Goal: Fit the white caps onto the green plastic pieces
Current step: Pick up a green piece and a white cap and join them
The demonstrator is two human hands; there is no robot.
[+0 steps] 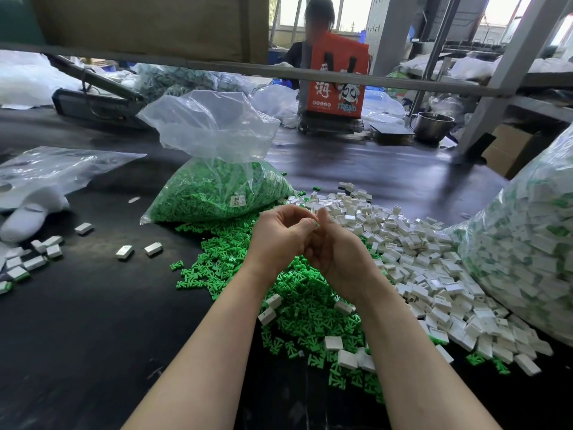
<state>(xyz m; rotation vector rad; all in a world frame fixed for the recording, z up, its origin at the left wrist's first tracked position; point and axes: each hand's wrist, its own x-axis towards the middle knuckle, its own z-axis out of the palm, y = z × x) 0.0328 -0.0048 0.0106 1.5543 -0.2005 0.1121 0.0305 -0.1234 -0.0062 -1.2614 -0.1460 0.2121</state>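
A: Item one, what is obscured?
B: Left hand [280, 235] and right hand [333, 249] meet above the desk [93, 321], fingers curled inward. A green plastic piece [316, 223] shows only as a sliver between them. The left grip pinches it at the fingertips; whether the right grip also holds something cannot be told, since its palm faces away. Whether a cap is on the piece: cannot tell.

A: Item two, containers?
B: Clear bag [217, 169], mouth open and upright, lower half filled with green pieces, a label on its side too small to read. Large clear sack [527, 243] at the right, cut off by the frame edge, packed with white-and-green parts. Flattened empty-looking bag [55, 169] at the left. Steel pot [432, 125] far back, contents not visible.

A: Loose stock?
B: Heap of green pieces [310, 305] under the wrists; heap of white caps [434, 262] just beside it on the right, the two mingling at the border. Small scatter of capped pieces [34, 262] at the left edge, well apart.

A: Item three, room?
B: Bare dark desk surface lies to the left of the forearms and beyond the heaps. Grey crossbar [279, 71] spans the far side; a person [313, 32] sits behind an orange bag [336, 79].
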